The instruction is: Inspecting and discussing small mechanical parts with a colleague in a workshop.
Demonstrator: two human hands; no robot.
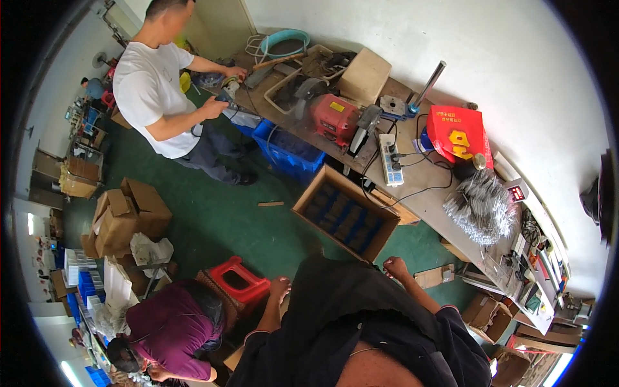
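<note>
Open brown cardboard box (362, 197) with dark-blue strips (342, 217) inside is sitting beside the long brown desk (429, 209). Left hand (279, 289) and right hand (395, 267) are hovering well apart, fingers curled; whether they are gripping anything, I cannot tell. Steady handling would probably mean bracing opposite walls.

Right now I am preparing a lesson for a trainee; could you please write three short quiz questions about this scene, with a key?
1. True or false: the red stool is near the wearer's left hand.
2. What colour is the plastic crate beside the bench? A: yellow, B: blue, C: white.
3. Which of the wearer's hands is nearer to the open cardboard box directly ahead?

Key: 1. True. 2. B. 3. The right hand.
</note>
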